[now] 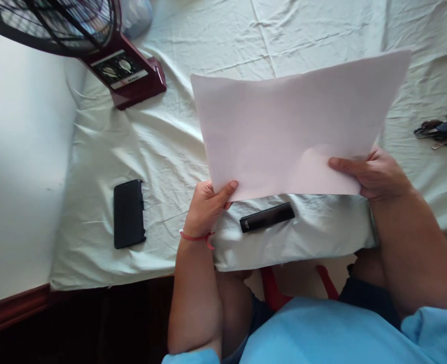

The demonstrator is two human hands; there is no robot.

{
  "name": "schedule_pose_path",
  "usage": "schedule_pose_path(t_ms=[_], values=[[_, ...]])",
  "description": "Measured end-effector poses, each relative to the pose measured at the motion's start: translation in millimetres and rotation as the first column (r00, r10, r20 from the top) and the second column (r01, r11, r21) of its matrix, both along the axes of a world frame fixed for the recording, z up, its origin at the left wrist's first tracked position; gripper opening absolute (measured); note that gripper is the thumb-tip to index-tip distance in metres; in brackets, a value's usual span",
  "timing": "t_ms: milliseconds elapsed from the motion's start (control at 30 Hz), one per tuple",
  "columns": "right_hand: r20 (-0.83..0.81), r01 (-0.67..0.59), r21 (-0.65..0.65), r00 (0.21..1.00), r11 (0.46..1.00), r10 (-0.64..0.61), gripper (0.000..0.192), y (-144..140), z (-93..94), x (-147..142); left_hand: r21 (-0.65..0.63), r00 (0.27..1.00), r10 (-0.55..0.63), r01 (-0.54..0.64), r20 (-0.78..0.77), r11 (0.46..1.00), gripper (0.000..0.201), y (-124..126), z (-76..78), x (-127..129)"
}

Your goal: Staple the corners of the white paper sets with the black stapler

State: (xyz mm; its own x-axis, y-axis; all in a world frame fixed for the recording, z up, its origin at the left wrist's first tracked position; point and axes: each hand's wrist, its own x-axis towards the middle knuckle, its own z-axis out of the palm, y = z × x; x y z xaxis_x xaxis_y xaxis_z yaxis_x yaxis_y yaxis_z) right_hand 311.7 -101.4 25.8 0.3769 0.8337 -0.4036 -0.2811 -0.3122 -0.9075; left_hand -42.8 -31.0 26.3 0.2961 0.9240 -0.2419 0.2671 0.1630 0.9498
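A large white sheet of paper (291, 121) is held up above the table, tilted a little so its right side rises. My left hand (208, 205) pinches its lower left corner, thumb on top; a red thread band circles that wrist. My right hand (370, 174) grips the lower right edge, thumb lying across the paper. Just under the sheet's near edge a slim black marker-like object (266, 217) lies on the cloth, between my two hands.
A wrinkled pale cloth (162, 146) covers the table. A black phone (128, 213) lies at the left. A dark red fan base (127, 76) with its grille stands at the far left. A bunch of keys (441, 132) rests at the right edge.
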Motion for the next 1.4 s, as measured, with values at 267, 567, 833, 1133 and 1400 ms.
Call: schedule_pose_path(t_ms=[267,567,833,1133,1400], values=[[0.075,0.032,-0.062,0.997,0.998,-0.028,0.046,-1,-0.9,13,0.042,0.999,0.020,-0.018,-0.046,0.999,0.030,-12,6.9,4],[0.165,0.028,-0.136,0.986,0.990,-0.005,0.039,-8,3.9,37,0.350,0.944,0.220,-0.125,-0.247,0.928,0.029,-21,-9.8,2],[0.175,0.037,-0.131,0.984,0.991,-0.013,0.039,-8,7.0,42,0.673,0.859,-0.403,0.503,-0.316,0.543,0.042,-33,0.8,12],[0.173,0.003,-0.128,0.985,0.992,0.020,0.041,-12,2.9,50,0.562,0.887,-0.265,0.447,-0.377,0.696,0.029,-18,-4.3,-17],[0.163,0.020,-0.115,0.987,0.993,-0.001,0.041,-11,6.6,48,0.397,0.915,-0.150,0.305,-0.375,0.866,0.028,-13,5.6,-31]])
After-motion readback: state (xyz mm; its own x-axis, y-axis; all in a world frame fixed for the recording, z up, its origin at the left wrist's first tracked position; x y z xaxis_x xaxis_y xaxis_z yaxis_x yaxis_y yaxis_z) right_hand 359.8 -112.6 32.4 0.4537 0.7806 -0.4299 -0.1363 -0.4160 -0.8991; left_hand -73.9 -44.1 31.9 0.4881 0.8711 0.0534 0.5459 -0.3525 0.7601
